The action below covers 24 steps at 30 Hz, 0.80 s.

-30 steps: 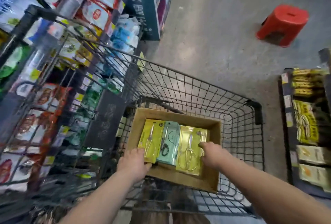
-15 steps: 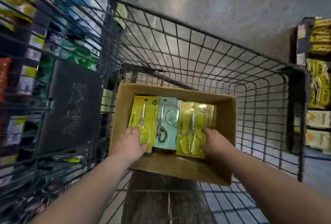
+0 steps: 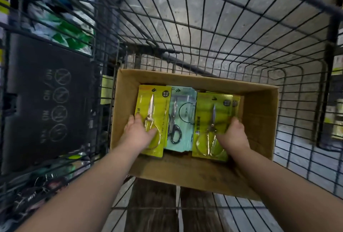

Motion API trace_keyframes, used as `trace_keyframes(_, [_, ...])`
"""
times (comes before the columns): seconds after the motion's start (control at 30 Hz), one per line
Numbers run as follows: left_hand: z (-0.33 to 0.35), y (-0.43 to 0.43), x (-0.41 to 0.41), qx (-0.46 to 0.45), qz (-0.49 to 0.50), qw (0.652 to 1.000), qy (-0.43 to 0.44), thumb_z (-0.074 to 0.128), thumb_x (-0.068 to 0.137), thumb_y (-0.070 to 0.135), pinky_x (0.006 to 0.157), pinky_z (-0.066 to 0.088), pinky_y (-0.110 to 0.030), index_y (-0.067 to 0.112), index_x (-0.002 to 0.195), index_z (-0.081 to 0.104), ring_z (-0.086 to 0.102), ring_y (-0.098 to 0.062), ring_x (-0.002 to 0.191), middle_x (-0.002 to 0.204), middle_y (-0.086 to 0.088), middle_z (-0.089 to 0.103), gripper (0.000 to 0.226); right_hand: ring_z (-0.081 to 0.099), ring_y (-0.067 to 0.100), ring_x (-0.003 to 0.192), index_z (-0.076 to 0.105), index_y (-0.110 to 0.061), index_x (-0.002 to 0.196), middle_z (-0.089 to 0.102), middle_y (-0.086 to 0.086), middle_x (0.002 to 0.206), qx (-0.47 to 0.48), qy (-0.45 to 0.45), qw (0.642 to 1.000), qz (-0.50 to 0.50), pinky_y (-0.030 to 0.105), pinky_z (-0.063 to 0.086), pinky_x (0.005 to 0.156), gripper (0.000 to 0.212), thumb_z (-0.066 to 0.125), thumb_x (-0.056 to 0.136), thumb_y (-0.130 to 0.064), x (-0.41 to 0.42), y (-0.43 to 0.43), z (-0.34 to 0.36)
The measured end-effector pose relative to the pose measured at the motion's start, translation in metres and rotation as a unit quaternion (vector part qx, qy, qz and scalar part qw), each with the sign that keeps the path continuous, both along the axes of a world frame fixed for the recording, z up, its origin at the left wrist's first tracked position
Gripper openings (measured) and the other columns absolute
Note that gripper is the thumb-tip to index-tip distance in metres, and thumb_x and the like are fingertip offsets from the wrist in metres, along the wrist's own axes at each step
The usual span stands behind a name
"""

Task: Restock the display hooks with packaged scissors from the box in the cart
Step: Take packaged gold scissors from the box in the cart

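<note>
yellow and teal scissors packs point(image 3: 182, 118) in cardboard box point(image 3: 258, 120)

The box point(image 3: 259, 120) is open on top, so entry from above is free. Three packs point(image 3: 183, 100) fill its left and middle; bare floor shows at the right wall. Cart point(image 3: 204, 33) mesh closes every side.

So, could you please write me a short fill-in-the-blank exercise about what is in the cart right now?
1. The cardboard box sits inside a wire ____.
2. The pack between the two yellow packs is ____ in colour.
3. The left hand rests on a ____ pack of scissors.
4. The right hand touches the yellow pack on the box's ____ side.

Missing words: cart; teal; yellow; right
</note>
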<state>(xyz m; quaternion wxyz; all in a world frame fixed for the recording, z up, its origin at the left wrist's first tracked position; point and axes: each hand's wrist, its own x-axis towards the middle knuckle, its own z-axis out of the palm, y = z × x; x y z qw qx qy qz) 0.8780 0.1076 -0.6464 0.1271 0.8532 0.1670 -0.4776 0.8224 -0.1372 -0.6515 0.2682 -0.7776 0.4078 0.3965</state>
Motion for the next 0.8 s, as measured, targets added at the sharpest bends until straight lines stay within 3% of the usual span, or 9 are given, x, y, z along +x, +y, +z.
trace_keyframes(0.2, [-0.004, -0.005, -0.001, -0.008, 0.057, 0.998, -0.027, 0.063, 0.087, 0.043, 0.116, 0.024, -0.050, 0.023, 0.150, 0.024, 0.016, -0.032, 0.146, 0.160, -0.008, 0.012, 0.077, 0.048, 0.036, 0.123, 0.029, -0.007, 0.142, 0.036, 0.016, 0.142, -0.003, 0.004, 0.998, -0.063, 0.045, 0.044, 0.100, 0.070, 0.067, 0.085, -0.021, 0.002, -0.004, -0.009])
trace_keyframes(0.33, [-0.007, -0.004, -0.001, -0.016, 0.132, 0.990, -0.041, 0.072, 0.080, 0.039, 0.113, 0.031, -0.049, 0.025, 0.145, 0.035, 0.027, -0.033, 0.140, 0.154, -0.010, 0.025, 0.077, 0.053, 0.037, 0.116, 0.034, -0.006, 0.138, 0.045, 0.018, 0.135, 0.003, -0.002, 0.995, -0.101, 0.044, 0.048, 0.094, 0.064, 0.065, 0.084, -0.019, 0.001, -0.008, -0.008])
trace_keyframes(0.47, [-0.010, -0.005, 0.003, -0.033, 0.220, 0.973, -0.057, 0.076, 0.077, 0.031, 0.110, 0.036, -0.047, 0.022, 0.145, 0.035, 0.037, -0.034, 0.133, 0.147, -0.012, 0.031, 0.079, 0.058, 0.034, 0.109, 0.050, -0.005, 0.125, 0.058, 0.017, 0.123, 0.045, -0.019, 0.987, -0.151, 0.041, 0.051, 0.089, 0.039, 0.060, 0.088, -0.013, -0.007, -0.006, -0.007])
trace_keyframes(0.53, [-0.013, -0.005, 0.005, -0.035, 0.255, 0.964, -0.068, 0.076, 0.079, 0.027, 0.109, 0.037, -0.047, 0.019, 0.145, 0.035, 0.041, -0.036, 0.130, 0.146, -0.013, 0.033, 0.078, 0.059, 0.034, 0.108, 0.051, -0.006, 0.124, 0.059, 0.016, 0.123, 0.056, -0.031, 0.985, -0.162, 0.043, 0.051, 0.091, 0.036, 0.059, 0.089, -0.011, -0.009, -0.005, -0.006])
trace_keyframes(0.63, [-0.017, -0.003, 0.004, -0.019, 0.279, 0.957, -0.081, 0.076, 0.078, 0.027, 0.105, 0.042, -0.048, 0.014, 0.143, 0.037, 0.048, -0.035, 0.125, 0.141, -0.013, 0.043, 0.077, 0.059, 0.026, 0.094, 0.049, -0.008, 0.126, 0.060, 0.014, 0.121, 0.080, -0.046, 0.978, -0.185, 0.035, 0.051, 0.080, 0.037, 0.057, 0.090, -0.008, -0.013, -0.006, -0.005])
trace_keyframes(0.73, [-0.019, -0.004, 0.000, -0.030, 0.316, 0.945, -0.075, 0.075, 0.078, 0.027, 0.095, 0.049, -0.044, 0.011, 0.131, 0.050, 0.058, -0.034, 0.110, 0.127, -0.010, 0.055, 0.061, 0.056, 0.021, 0.086, 0.049, -0.010, 0.126, 0.061, 0.012, 0.119, 0.092, -0.059, 0.976, -0.187, 0.033, 0.051, 0.075, 0.036, 0.055, 0.091, -0.005, -0.016, -0.005, -0.004])
trace_keyframes(0.8, [-0.018, -0.005, -0.003, -0.048, 0.368, 0.925, -0.084, 0.070, 0.083, 0.019, 0.084, 0.051, -0.039, 0.010, 0.113, 0.055, 0.060, -0.032, 0.097, 0.112, -0.011, 0.060, 0.034, 0.056, 0.020, 0.086, 0.048, -0.011, 0.127, 0.061, 0.012, 0.120, 0.093, -0.070, 0.976, -0.182, 0.031, 0.049, 0.073, 0.035, 0.052, 0.092, -0.004, -0.018, -0.005, -0.002])
